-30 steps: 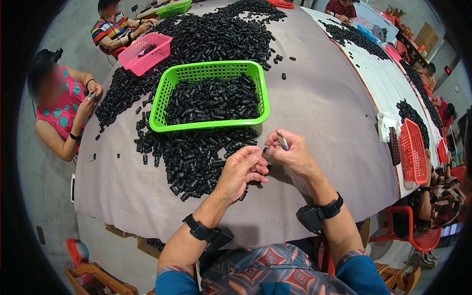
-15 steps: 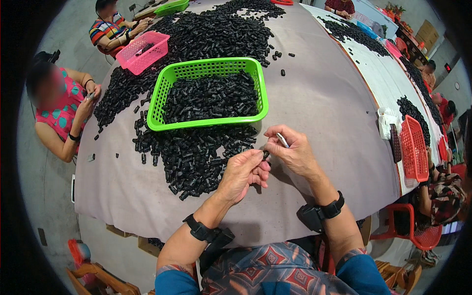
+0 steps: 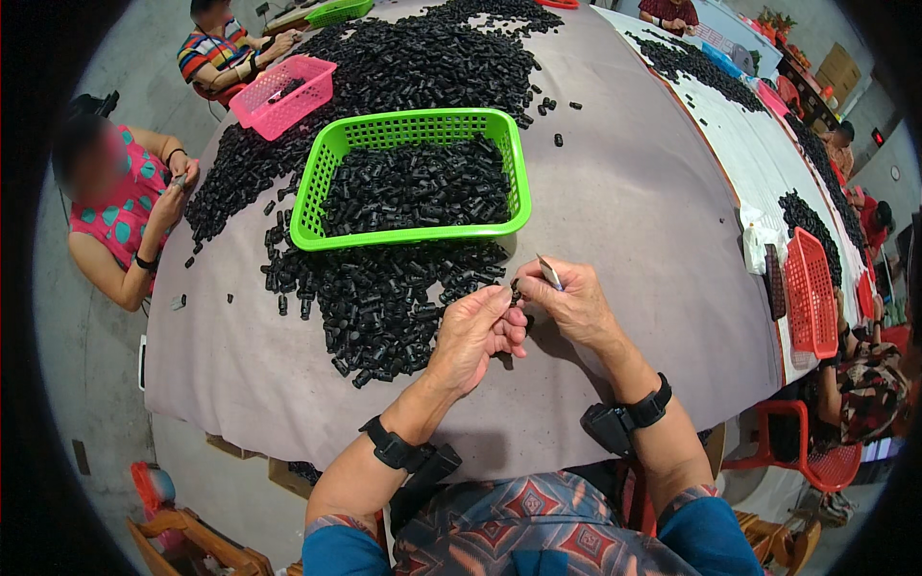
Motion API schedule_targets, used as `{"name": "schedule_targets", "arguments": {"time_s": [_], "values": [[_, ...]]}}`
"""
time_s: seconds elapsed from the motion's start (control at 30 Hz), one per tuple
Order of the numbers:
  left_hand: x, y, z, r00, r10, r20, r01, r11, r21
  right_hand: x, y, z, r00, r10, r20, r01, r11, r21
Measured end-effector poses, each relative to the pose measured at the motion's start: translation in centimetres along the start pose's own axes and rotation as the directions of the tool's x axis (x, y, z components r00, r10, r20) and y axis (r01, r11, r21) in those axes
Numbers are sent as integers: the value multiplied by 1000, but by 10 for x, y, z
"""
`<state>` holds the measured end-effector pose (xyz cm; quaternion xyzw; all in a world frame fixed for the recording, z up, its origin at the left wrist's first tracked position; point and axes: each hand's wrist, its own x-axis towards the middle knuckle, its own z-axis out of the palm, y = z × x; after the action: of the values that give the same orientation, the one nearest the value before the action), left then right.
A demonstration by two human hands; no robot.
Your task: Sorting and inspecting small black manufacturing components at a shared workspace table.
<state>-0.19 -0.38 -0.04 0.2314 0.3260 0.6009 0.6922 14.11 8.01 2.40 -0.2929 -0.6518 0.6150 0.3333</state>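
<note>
My left hand pinches a small black plastic part between thumb and forefinger, its other fingers curled below. Close against it, my right hand is closed round a small flat blade-like tool, whose pale pointed end sticks up past the forefinger. The fingers hide the tool's other end and much of the part. Just beyond my hands, a green plastic basket holds many similar black parts. Loose ones form a pile in front of it, left of my left hand.
A grey cloth covers the table. A large heap of black parts and a pink basket lie farther back. Co-workers sit at the left, one in a pink top. A red basket stands on the white-covered table at right.
The blade-like tool has turned in my right hand and its tip now points more upward. Both hands stay together in nearly the same place. The whole view has shifted slightly.
</note>
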Motion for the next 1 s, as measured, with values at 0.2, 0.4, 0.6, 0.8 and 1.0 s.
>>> {"name": "schedule_targets", "arguments": {"time_s": [0.2,0.4,0.6,0.8,1.0], "values": [[0,2,4,999,-48,18,49,996,-68,0,3,0,996,85,-11,-84,994,72],[0,2,5,996,-83,42,90,981,-172,-1,5,-1,997,47,66,-58,982,179],[1,2,3,993,-94,77,107,978,-178,-2,-2,-2,987,125,100,-144,967,212],[1,3,2,982,-129,138,153,971,-183,-4,-6,0,989,146,26,-148,968,202],[-1,0,11,990,42,-137,-33,997,67,-1,6,-3,997,57,-49,-56,998,20]]}}
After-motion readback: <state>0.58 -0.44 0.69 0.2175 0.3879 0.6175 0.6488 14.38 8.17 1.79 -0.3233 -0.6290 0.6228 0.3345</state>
